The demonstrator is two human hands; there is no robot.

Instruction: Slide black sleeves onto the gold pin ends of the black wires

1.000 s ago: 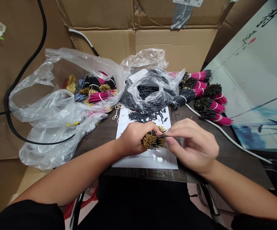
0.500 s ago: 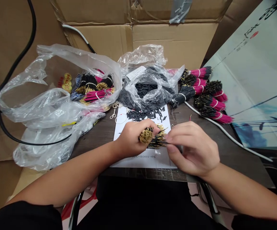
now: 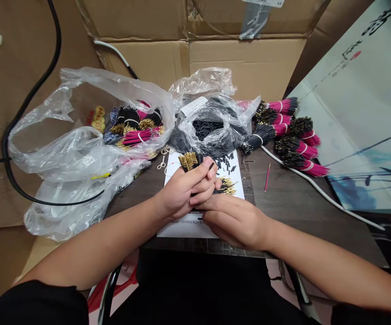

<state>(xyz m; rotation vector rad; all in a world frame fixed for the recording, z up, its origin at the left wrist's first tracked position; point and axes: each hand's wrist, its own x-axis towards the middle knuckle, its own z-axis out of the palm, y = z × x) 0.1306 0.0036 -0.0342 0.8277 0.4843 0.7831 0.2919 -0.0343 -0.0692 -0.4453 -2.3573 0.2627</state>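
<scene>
My left hand (image 3: 192, 187) is wrapped round a bundle of thin black wires with gold tips (image 3: 188, 161), the gold ends pointing up and left. Between its thumb and forefinger shows the end of a small black piece (image 3: 211, 166). My right hand (image 3: 238, 221) is closed just below and right of it, its fingertips against the left hand's underside; what they grip is hidden. Behind the hands, more loose gold-tipped black wires (image 3: 228, 186) lie on a white printed sheet (image 3: 182, 229). Short black sleeves (image 3: 230, 163) are scattered on the sheet's upper part.
A clear plastic bag of black sleeves (image 3: 205, 128) stands behind the sheet. At left, a larger plastic bag (image 3: 63, 149) holds banded wire bundles. Pink and black bundles (image 3: 305, 146) lie at right beside a white cable (image 3: 317, 183). A single pink wire (image 3: 267, 177) rests on the table.
My right hand has moved left, to below my left hand. My left hand has turned, so the bundle's gold ends now point away to the upper left instead of toward me.
</scene>
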